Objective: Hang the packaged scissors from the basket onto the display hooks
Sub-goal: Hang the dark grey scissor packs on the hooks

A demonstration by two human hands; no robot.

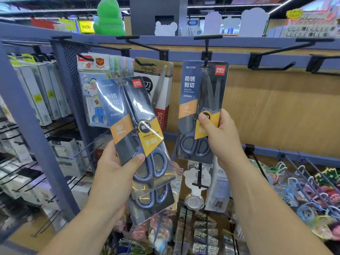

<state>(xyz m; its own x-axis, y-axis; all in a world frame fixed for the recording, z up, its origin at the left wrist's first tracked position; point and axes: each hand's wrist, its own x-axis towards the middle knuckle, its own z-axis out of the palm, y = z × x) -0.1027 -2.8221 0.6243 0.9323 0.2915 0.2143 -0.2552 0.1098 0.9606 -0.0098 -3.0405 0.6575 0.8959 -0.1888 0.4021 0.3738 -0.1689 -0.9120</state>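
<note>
While our right grip (219, 137) is pinching the lower right edge of a packaged scissors card (191, 92), thumb pressing on its yellow label, we are reading "deli", "No.77757" and "220mm" on its dark blue front. That card is hanging upright with its top hole on a black display hook (207, 50), and its blue-handled scissors are showing through the clear blister. Our left grip (114, 173) is clasping the lower end of a matching deli pack (128, 115), which is tilting top-left, with the thumb lying across the handles. A second pack (156, 201) is peeking out beneath it. Behind it, an AIHAO pack (158, 74) is hanging on the neighbouring hook.
</note>
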